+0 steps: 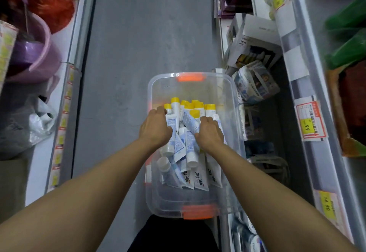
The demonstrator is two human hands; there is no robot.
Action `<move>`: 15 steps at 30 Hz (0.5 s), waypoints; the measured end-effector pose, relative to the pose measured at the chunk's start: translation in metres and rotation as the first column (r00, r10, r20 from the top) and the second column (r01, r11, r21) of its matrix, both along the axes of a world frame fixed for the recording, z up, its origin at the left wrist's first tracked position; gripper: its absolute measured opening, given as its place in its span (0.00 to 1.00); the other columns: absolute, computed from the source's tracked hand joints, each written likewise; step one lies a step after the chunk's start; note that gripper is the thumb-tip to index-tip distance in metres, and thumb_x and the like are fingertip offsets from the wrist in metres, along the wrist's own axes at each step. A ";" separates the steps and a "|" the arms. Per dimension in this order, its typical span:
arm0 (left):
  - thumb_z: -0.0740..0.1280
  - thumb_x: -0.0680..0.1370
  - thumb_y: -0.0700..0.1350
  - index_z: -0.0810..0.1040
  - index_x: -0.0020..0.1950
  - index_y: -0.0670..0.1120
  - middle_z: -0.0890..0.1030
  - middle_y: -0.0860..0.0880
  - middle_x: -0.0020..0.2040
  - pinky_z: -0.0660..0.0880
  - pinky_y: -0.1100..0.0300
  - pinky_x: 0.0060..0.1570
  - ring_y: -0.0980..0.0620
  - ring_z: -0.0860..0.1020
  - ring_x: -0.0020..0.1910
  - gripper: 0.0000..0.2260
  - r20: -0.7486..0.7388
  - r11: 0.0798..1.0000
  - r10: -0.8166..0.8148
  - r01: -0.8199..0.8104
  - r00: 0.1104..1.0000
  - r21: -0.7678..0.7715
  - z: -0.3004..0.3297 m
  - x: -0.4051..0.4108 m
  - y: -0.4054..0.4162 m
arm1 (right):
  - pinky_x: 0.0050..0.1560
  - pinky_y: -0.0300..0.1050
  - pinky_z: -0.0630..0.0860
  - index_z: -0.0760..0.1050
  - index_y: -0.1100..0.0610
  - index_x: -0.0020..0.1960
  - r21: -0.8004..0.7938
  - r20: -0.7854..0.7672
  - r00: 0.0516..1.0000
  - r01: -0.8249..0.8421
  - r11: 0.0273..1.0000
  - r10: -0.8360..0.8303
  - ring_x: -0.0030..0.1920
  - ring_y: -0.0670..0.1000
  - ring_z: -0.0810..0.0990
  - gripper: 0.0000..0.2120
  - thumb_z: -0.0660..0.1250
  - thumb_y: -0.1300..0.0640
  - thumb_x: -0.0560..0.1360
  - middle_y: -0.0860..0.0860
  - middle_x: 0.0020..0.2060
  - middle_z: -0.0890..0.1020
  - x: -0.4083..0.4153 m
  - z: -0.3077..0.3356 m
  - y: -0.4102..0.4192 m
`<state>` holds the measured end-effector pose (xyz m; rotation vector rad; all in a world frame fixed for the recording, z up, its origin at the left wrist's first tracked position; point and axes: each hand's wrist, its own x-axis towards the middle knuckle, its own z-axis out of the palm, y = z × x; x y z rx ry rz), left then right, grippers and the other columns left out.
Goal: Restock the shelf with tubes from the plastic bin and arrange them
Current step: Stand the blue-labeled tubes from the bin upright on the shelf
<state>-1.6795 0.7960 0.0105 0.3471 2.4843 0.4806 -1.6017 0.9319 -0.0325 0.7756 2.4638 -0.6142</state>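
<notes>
A clear plastic bin (233,101) with orange latches stands on the grey floor of the aisle. Inside lie several white tubes (191,150), some with yellow caps (195,105) at the far end, some with white caps nearer me. Both my hands reach down into the bin. My left hand (155,127) has its fingers curled down over tubes at the left side. My right hand (210,132) curls round a white and blue tube (189,121) at the right side. The fingertips of both hands are hidden among the tubes.
Shelves run along both sides of the narrow aisle. The right shelf (309,113) carries price tags, boxes (255,41) and wrapped packs (255,81). On the left stand a purple basin (39,53), red items and a plastic bag (39,121). Grey floor stretches ahead of the bin.
</notes>
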 end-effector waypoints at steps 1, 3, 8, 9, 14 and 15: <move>0.66 0.74 0.39 0.68 0.65 0.42 0.72 0.41 0.62 0.73 0.51 0.54 0.41 0.74 0.57 0.21 -0.001 1.000 -0.003 0.003 1.000 0.010 -0.003 -0.002 0.001 | 0.62 0.50 0.67 0.62 0.60 0.69 0.003 0.004 1.000 -0.001 1.000 0.001 0.67 0.58 0.66 0.24 0.64 0.56 0.76 0.58 0.66 0.68 -0.003 -0.006 -0.001; 0.66 0.73 0.39 0.68 0.65 0.42 0.73 0.41 0.62 0.74 0.51 0.54 0.41 0.75 0.57 0.20 0.000 1.000 -0.004 0.004 1.000 0.013 -0.008 -0.004 0.003 | 0.62 0.51 0.67 0.62 0.59 0.69 0.015 0.013 1.000 0.005 1.000 -0.005 0.66 0.59 0.67 0.24 0.65 0.54 0.76 0.58 0.65 0.69 -0.005 -0.015 -0.002; 0.66 0.73 0.39 0.68 0.64 0.42 0.74 0.40 0.60 0.72 0.51 0.52 0.41 0.75 0.56 0.20 0.016 1.000 -0.005 0.006 1.000 -0.021 -0.019 -0.002 0.007 | 0.61 0.49 0.68 0.63 0.61 0.67 -0.016 0.105 0.994 -0.040 0.999 0.042 0.65 0.59 0.68 0.22 0.64 0.57 0.76 0.59 0.64 0.70 -0.007 -0.032 0.004; 0.66 0.73 0.38 0.68 0.65 0.42 0.74 0.40 0.60 0.72 0.52 0.51 0.40 0.75 0.55 0.20 0.027 0.999 -0.007 0.008 1.000 -0.034 -0.022 -0.001 0.008 | 0.61 0.48 0.67 0.64 0.61 0.66 -0.020 0.131 0.990 -0.052 0.998 0.055 0.64 0.59 0.68 0.21 0.64 0.57 0.76 0.59 0.64 0.70 -0.008 -0.033 0.005; 0.64 0.74 0.38 0.64 0.67 0.40 0.74 0.38 0.60 0.72 0.50 0.53 0.38 0.74 0.58 0.22 0.082 0.990 -0.001 0.013 0.997 -0.139 -0.036 0.005 0.013 | 0.52 0.49 0.70 0.64 0.63 0.64 -0.144 0.131 0.988 0.096 0.985 -0.077 0.62 0.63 0.69 0.17 0.60 0.60 0.76 0.61 0.64 0.66 -0.005 -0.016 0.016; 0.64 0.74 0.39 0.63 0.67 0.39 0.74 0.37 0.61 0.72 0.50 0.54 0.38 0.74 0.59 0.23 0.104 0.987 0.010 0.007 0.995 -0.162 -0.041 0.006 0.015 | 0.47 0.47 0.70 0.64 0.63 0.64 -0.179 0.094 0.989 0.132 0.975 -0.116 0.60 0.63 0.71 0.17 0.60 0.60 0.77 0.61 0.63 0.67 -0.002 -0.010 0.019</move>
